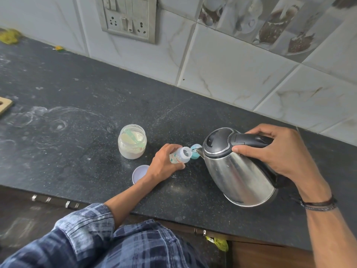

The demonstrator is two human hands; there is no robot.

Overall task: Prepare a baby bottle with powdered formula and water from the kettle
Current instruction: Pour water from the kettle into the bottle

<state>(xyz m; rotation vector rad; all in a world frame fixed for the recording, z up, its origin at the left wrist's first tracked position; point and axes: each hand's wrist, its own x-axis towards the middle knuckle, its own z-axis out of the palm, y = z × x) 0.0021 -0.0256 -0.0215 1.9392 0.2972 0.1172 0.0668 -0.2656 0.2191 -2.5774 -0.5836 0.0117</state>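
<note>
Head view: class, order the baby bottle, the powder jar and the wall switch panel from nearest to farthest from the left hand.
1. Baby bottle: gripped in the left hand itself.
2. Powder jar: standing open on the counter, just left of the hand and apart from it.
3. Wall switch panel: up on the tiled wall, beyond the counter's far edge.

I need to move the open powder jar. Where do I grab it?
Grip the jar around its round wall below the rim, coming from the picture's left. It stands upright and lidless, and the left hand holding the bottle sits to its right.
</note>
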